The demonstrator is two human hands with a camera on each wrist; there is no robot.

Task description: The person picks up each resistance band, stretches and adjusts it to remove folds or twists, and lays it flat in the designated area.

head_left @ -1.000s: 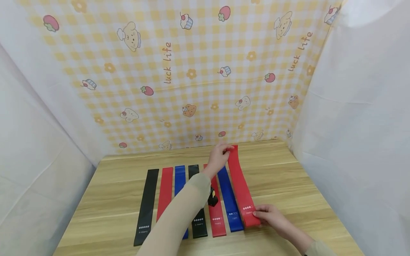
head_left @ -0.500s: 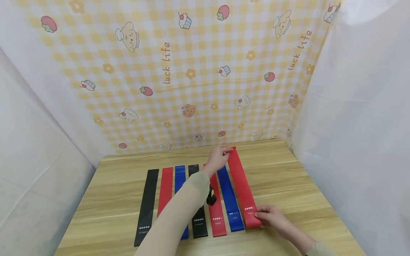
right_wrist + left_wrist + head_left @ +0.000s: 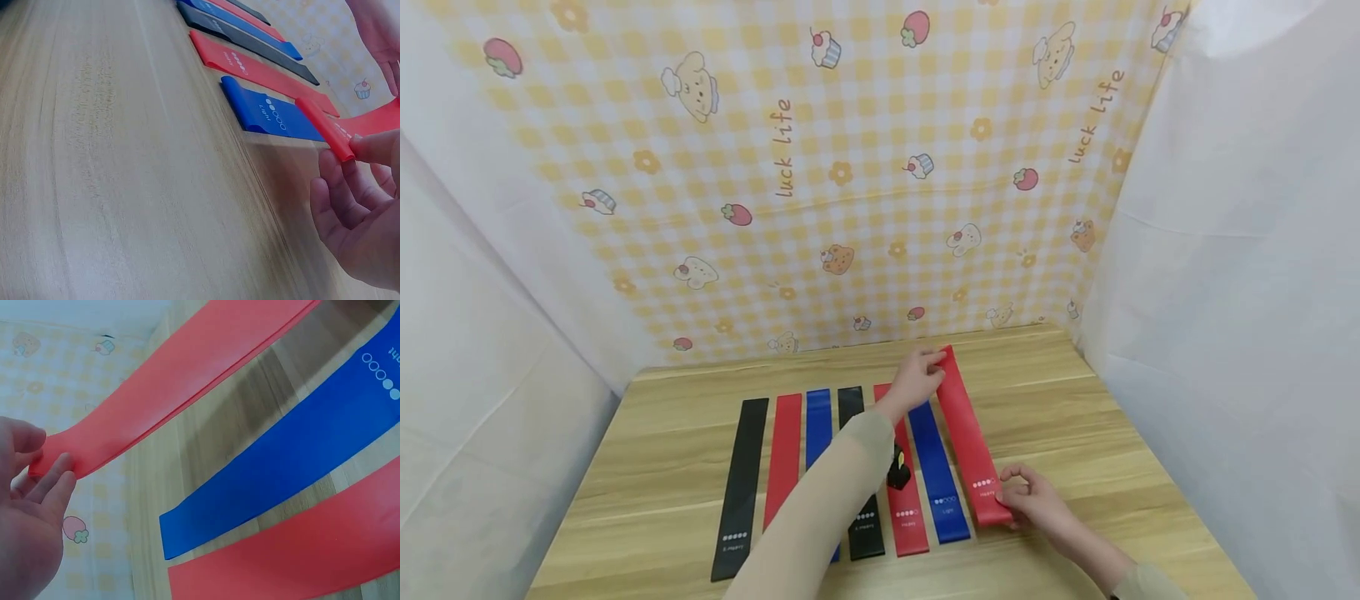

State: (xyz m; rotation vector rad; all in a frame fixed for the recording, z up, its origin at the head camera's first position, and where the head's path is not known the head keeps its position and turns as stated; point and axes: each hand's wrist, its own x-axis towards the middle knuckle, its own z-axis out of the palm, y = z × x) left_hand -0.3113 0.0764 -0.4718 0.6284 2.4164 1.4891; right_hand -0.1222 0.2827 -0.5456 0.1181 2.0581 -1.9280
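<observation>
A red resistance band (image 3: 966,425) marked "Heavy" is stretched lengthwise between both hands at the right end of a row. My left hand (image 3: 916,379) pinches its far end; in the left wrist view thumb and fingers lie on either side of that end. My right hand (image 3: 1037,504) pinches the near right corner, thumb on top and fingers beneath, as the right wrist view shows. The band hangs just above the wooden table, casting a shadow. Beside it on the left lies a blue band (image 3: 938,475) marked "Light", then another red "Heavy" band (image 3: 910,521).
Further left lie a black band (image 3: 867,533), a blue band (image 3: 820,417), a red band (image 3: 785,442) and a black "X-Heavy" band (image 3: 743,492), roughly side by side. My left forearm covers parts of some. A checked cloth (image 3: 850,208) hangs behind the table (image 3: 647,467).
The held red band's far end has come slightly nearer with my left hand. Its near end has shifted slightly up in the head view, and my right index finger looks more raised.
</observation>
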